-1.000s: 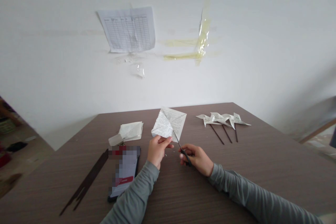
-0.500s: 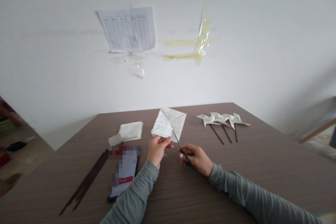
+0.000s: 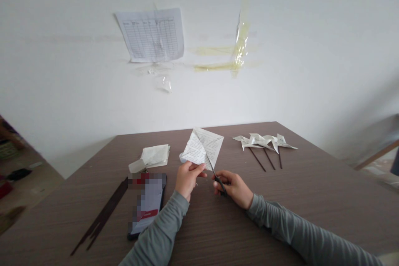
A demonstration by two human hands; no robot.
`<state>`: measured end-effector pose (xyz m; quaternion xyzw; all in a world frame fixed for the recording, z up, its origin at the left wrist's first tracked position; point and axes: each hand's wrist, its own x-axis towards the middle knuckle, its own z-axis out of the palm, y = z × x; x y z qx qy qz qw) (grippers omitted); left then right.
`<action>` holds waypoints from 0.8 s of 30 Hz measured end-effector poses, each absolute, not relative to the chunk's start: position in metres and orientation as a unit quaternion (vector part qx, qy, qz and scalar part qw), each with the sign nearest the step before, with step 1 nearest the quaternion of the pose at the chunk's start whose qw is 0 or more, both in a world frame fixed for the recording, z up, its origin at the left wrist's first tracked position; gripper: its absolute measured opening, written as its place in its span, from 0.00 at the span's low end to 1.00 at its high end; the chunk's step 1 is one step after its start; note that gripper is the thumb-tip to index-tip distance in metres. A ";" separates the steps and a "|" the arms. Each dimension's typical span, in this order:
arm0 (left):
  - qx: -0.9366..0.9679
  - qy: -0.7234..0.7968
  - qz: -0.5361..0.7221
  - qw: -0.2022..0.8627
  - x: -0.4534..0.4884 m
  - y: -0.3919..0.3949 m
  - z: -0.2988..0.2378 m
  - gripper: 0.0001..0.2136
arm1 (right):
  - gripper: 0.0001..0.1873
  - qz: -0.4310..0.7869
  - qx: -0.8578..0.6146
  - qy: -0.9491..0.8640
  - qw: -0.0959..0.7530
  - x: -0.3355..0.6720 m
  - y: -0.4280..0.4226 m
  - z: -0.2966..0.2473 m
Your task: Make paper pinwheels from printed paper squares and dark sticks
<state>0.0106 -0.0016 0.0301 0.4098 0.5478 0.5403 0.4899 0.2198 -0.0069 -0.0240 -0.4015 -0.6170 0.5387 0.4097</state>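
My left hand (image 3: 187, 178) pinches the near edge of a square sheet of printed paper (image 3: 199, 145) between thumb and fingers. Diagonal lines, creases or cuts, run across the sheet. In my right hand (image 3: 234, 188) is a pair of scissors (image 3: 220, 185) with dark handles, its blades at the paper's near corner and pointing along the diagonal. Whether the blades are apart is too fine to tell. A small whitish item (image 3: 182, 157) shows partly from behind the paper's left side.
Paper pinwheels (image 3: 264, 141) on dark sticks lie at the right. On the left are a stack of paper squares (image 3: 156, 156), a bundle of dark sticks (image 3: 104, 212) and a phone (image 3: 146, 210). The white wall (image 3: 199, 104) borders the table's back edge.
The paper has shifted slightly right and turned a little, uncovering more of the whitish item at its left. Both hands keep almost the same place and grip.
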 end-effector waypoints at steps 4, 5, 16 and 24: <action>0.410 0.543 0.544 0.491 0.011 -0.002 0.030 0.13 | 0.37 0.535 -0.398 -0.621 0.411 0.220 -0.007 -0.024; 0.410 0.542 0.544 0.491 0.011 -0.002 0.030 0.14 | 0.36 0.534 -0.399 -0.622 0.410 0.219 -0.007 -0.024; 0.412 0.543 0.540 0.494 0.010 -0.002 0.031 0.14 | 0.41 0.542 -0.401 -0.612 0.413 0.218 -0.007 -0.024; 0.421 0.547 0.526 0.496 0.009 -0.002 0.030 0.15 | 0.39 0.540 -0.392 -0.615 0.420 0.218 -0.006 -0.024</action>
